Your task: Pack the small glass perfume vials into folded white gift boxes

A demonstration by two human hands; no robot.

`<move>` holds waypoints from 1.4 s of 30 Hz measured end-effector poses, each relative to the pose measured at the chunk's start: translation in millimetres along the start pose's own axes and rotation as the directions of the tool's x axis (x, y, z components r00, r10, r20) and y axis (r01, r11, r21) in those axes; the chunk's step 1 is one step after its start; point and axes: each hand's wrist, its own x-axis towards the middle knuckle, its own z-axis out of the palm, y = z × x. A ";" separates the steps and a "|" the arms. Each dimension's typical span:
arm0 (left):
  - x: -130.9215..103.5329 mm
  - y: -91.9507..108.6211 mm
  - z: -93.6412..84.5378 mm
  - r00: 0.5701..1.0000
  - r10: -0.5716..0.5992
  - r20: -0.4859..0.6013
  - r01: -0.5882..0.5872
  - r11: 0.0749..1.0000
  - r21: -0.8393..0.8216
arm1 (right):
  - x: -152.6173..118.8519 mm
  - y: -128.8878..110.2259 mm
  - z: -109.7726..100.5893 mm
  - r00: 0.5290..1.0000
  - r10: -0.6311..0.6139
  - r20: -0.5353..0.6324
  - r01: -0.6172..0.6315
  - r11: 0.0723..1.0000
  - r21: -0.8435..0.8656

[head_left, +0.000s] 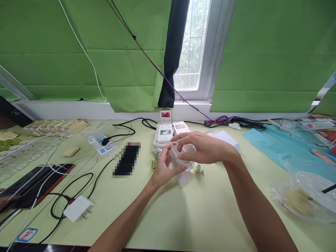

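A small white box (183, 177) is held upright above the middle of the table, its top flaps raised. My left hand (166, 164) grips it from the left, thumb across the near side. From the right, my right hand (201, 148) reaches over the top, its fingers pinching a white ribbed sheet or flap (176, 157) at the opening. Behind the hands lie white picture boxes (165, 133). Small greenish-gold items (153, 164) sit left of the box, and small round-topped pieces (197, 168) are on its right.
A power strip (102, 142), cables and a white charger (78, 208) lie to the left, near dark phones or tablets (59, 178). Blue plastic sheeting (275, 147) and a clear round container (296, 199) are at the right. Another person's hand (7, 201) shows at the left edge.
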 end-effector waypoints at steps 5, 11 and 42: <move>-0.2 2.3 1.2 1.000 0.014 0.007 -0.015 0.999 0.028 | -2.0 -0.3 -1.1 1.000 -0.014 -0.022 0.014 1.000 -0.010; -0.8 0.6 0.6 1.000 0.009 -0.007 -0.008 0.999 0.052 | -1.5 -0.2 -0.7 1.000 0.003 -0.004 -0.003 1.000 -0.015; -8.8 0.1 11.1 0.985 0.113 -0.128 -0.087 0.978 0.190 | -12.2 -19.1 -8.6 0.998 -0.014 0.058 0.017 0.999 -0.042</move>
